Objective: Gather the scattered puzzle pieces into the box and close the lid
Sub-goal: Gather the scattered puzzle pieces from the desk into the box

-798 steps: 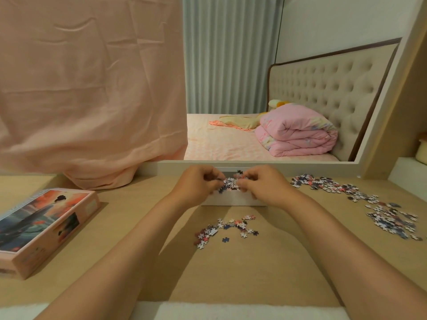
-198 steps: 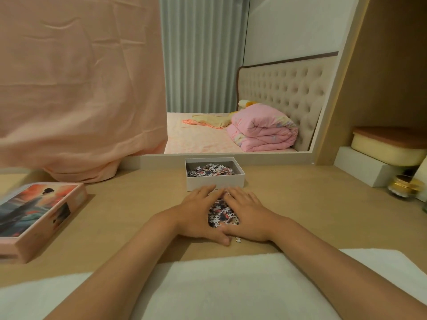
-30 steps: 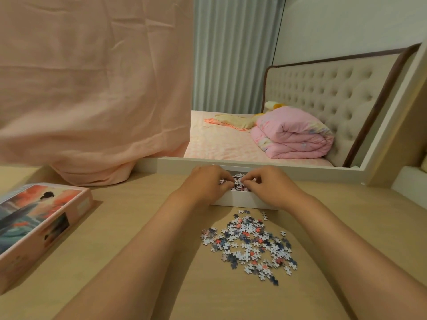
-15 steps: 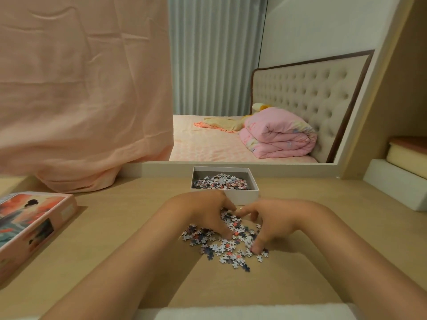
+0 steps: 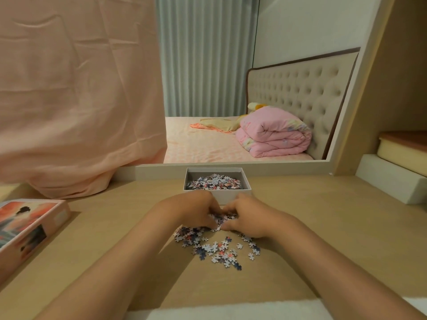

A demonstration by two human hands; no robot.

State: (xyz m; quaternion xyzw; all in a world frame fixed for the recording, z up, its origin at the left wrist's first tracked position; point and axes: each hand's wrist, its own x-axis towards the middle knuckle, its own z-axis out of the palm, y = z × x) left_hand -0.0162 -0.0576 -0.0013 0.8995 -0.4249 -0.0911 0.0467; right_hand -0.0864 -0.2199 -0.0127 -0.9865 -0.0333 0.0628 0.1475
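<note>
An open white box stands at the back of the wooden table, partly filled with puzzle pieces. Just in front of it, my left hand and my right hand are cupped together around a clump of puzzle pieces, fingertips touching. More loose pieces lie scattered on the table right below my hands. The box lid, printed with a picture, lies at the left edge of the table.
A peach cloth hangs down onto the table at back left. A mirror frame runs behind the box. White blocks and a cream container sit at the right. A white towel lies along the near edge.
Both hands have drawn together at the far edge of the pile, closing around a clump of pieces. The remaining pieces lie more spread out below them.
</note>
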